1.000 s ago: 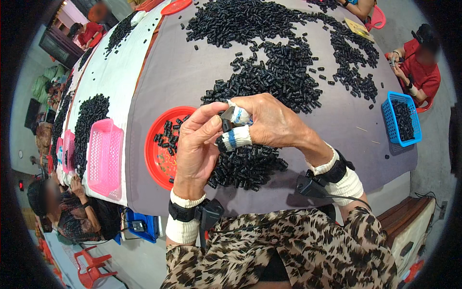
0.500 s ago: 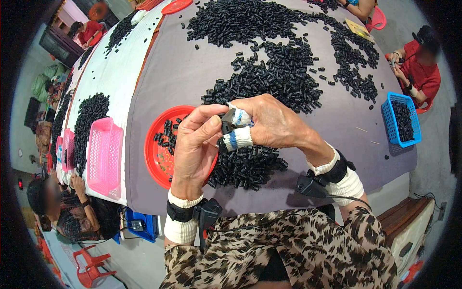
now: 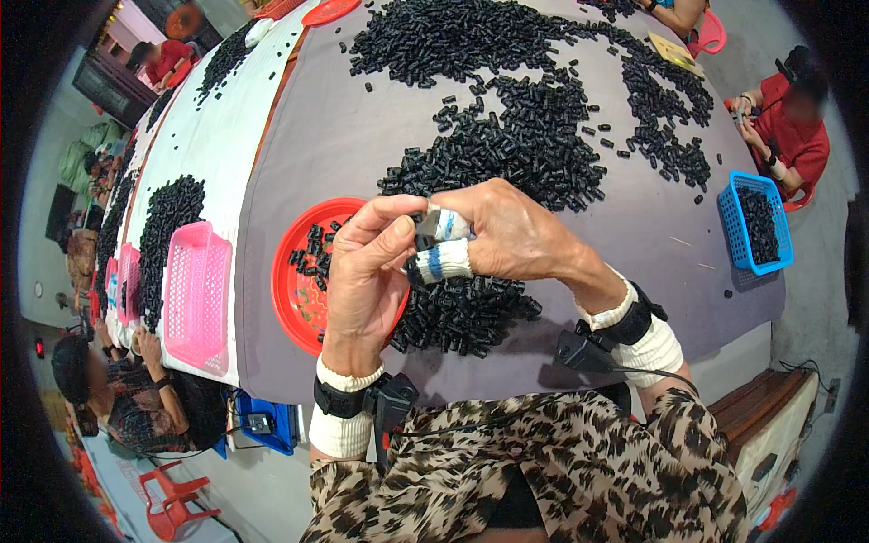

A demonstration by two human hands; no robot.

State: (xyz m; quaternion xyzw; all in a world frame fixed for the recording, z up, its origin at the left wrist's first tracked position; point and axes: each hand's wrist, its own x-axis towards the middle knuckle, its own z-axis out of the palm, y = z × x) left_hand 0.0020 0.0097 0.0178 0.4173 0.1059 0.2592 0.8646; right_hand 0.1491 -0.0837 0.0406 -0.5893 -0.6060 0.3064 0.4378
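Not much has moved since a second ago: both hands are still pinched together over the table, maybe drifted a hair toward 3 o'clock, so the fiddling with the same piece looks like it's still going.

The left hand [image 3: 367,271] and right hand [image 3: 507,237] meet fingertip to fingertip, clamped on 1 small black piece [image 3: 424,242] between the thumb and 2 taped fingers [image 3: 441,261] of the right hand. It sits just above the near edge of the red tray [image 3: 291,291], which has a few black pieces in it at 9 o'clock from the hands.

A heap of black pieces [image 3: 466,312] lies right under the hands, and a much bigger spread [image 3: 534,136] runs off toward 12 o'clock. Pink basket [image 3: 195,299] further out at 9, blue basket [image 3: 756,226] at 3 near another person in red.
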